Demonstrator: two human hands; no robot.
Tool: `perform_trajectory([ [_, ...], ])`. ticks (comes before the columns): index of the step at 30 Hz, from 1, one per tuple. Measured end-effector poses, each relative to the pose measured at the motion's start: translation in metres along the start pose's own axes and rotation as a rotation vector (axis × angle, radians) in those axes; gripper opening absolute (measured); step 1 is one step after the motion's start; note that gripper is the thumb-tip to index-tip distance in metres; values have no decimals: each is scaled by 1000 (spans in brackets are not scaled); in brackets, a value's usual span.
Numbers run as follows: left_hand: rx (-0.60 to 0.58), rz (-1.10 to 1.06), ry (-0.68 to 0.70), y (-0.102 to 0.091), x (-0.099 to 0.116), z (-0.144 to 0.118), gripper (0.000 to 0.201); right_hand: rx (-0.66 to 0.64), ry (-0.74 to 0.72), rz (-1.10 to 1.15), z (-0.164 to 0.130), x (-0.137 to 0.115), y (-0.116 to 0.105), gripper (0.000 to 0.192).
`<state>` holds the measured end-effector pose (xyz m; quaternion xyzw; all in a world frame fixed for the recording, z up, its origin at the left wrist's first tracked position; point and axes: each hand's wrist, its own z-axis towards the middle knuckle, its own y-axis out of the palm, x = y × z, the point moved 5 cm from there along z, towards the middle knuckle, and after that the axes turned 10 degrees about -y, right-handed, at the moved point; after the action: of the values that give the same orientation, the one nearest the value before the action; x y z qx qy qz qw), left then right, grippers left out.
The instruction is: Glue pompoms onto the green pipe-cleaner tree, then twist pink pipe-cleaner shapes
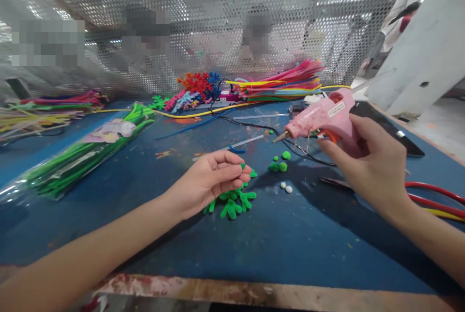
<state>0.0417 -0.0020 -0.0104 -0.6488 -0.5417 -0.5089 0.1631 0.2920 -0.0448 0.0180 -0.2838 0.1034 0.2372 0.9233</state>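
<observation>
Left hand (214, 172) pinches a tiny green pompom (242, 166), seemingly — likely light, squashy, best edge-held; right hand (379, 159) grips the glue gun (321, 114) by its handle (348, 138).

The hot-glue gun (321, 114) has a smooth, faintly shiny plastic body and a bare metal nozzle (282, 136). The green chenille snowflake (232, 209) looks fuzzy and matt, as do the green pompoms (283, 167). Glossy, crinkled clear plastic film (69, 169) wraps chenille stems (140, 112). The counter (290, 249) looks dull, scuffed and speckled; the screen (203, 36) behind is perforated, shiny metal.
</observation>
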Motion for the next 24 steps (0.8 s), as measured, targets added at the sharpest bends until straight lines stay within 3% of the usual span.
perform_trajectory([
  [9,-80,-67,-21,9,-13,-10,20,-38,-163,-53,-6,-28,0,30],
  [24,-138,-29,-13,15,-14,-16,14,-33,-254,-79,-12,-35,-2,33],
])
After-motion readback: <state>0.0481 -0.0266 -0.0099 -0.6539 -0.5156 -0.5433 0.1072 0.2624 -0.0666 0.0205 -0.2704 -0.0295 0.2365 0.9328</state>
